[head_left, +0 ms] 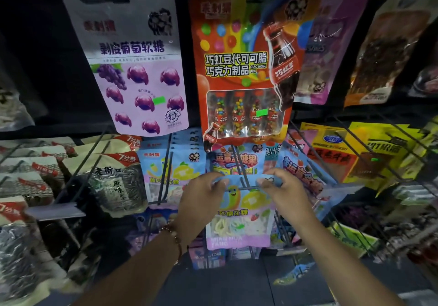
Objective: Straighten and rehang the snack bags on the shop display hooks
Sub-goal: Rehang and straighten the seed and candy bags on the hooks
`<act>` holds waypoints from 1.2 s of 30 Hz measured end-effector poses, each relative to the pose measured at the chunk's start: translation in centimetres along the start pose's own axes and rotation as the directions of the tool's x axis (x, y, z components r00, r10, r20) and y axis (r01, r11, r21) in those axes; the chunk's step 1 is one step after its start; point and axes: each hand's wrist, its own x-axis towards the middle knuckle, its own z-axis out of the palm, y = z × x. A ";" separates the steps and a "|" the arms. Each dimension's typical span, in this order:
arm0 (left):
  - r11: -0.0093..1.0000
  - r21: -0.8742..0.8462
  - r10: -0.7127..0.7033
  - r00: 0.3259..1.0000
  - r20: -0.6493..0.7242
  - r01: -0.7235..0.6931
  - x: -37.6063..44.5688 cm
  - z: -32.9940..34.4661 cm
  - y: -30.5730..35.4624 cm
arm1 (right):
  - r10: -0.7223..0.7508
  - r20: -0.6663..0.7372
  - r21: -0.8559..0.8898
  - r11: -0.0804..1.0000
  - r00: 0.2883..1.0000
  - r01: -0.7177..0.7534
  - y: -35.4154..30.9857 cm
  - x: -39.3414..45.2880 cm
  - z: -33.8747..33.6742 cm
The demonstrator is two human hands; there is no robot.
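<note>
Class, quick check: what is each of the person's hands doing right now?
Left hand: pinches the top left edge of the blue marshmallow bag.
Right hand: pinches the same bag's top right edge.

A dark back panel (pixel 35 68) stands behind the rack, with dim grey floor (pixel 237 286) below.

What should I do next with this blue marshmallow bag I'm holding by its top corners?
Probably ease it back along the hook. Your left hand and right hand pinch the marshmallow bag by its top corners, and the hook's tip seems to sit right at its top edge, so a short push should seat it.
</note>
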 end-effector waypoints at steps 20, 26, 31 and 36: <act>0.868 0.467 0.236 0.968 -0.088 -0.169 -0.9 0.7 -1.6 | -0.290 0.030 -0.310 0.907 0.956 0.285 0.0 0.8 0.5; 0.792 0.582 0.220 0.975 0.012 -0.186 -4.3 1.2 -3.7 | -0.386 -0.008 -0.454 0.823 0.922 0.340 1.3 -2.2 0.5; 0.778 0.615 0.090 0.991 0.094 -0.129 -7.6 0.1 -5.9 | -0.317 0.015 -0.493 0.823 0.948 0.283 2.9 -5.9 2.0; 0.779 0.622 0.002 0.993 0.117 -0.074 -10.4 -2.6 -8.5 | -0.244 0.105 -0.481 0.836 0.964 0.264 2.8 -10.4 5.2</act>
